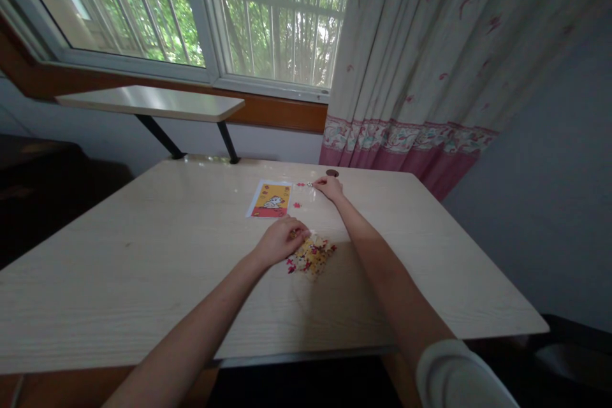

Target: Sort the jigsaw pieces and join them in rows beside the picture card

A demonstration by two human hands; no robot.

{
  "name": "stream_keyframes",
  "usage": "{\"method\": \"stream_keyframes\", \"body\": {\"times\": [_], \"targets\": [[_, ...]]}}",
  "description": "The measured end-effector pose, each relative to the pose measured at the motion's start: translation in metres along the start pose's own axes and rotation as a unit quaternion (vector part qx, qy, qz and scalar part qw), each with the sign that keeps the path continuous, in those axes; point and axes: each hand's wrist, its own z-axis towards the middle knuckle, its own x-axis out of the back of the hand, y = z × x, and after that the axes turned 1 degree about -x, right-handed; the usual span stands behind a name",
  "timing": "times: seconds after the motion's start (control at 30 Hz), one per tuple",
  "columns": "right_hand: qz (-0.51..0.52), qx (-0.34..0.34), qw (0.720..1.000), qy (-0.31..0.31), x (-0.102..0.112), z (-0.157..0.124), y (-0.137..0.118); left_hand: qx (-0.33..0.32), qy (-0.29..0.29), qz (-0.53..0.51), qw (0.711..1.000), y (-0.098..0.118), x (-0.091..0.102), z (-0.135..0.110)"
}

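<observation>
Near the middle of the table lies a heap of small jigsaw puzzle pieces [312,256], mostly yellow with some red and white. My left hand [285,239] rests at the heap's left edge with its fingers curled; whatever is between the fingertips is hidden. Farther back, my right hand [329,187] pinches at a whitish puzzle piece [310,185] on the tabletop. Just left of that sits a red piece [300,185]. Another red piece [297,205] lies closer to me. A picture card [270,199] showing a white animal on yellow and red lies left of these pieces.
The pale wooden table [167,268] has a raised shelf [157,102] on black supports at its back left. A dark round grommet [332,173] is set near the back edge, behind my right hand. A curtain [406,134] and window stand beyond the table.
</observation>
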Motion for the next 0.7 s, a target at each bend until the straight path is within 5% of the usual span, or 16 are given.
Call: {"method": "stream_keyframes", "body": {"times": [0.33,0.47,0.6,0.7], "targets": [[0.043,0.051,0.998,-0.02,0.012,-0.016,0.003,0.014,0.011,-0.018,1.0,-0.002,-0.001,0.0],[0.064,0.124,0.989,-0.057,0.03,-0.057,0.006,0.011,0.015,-0.01,1.0,-0.002,-0.002,0.0],[0.07,0.271,0.948,-0.151,0.051,-0.108,0.01,0.012,0.017,0.004,1.0,-0.004,-0.004,0.0],[0.033,0.295,0.936,-0.191,0.059,-0.137,0.012,0.013,0.016,0.017,1.0,-0.004,-0.004,0.0]]}}
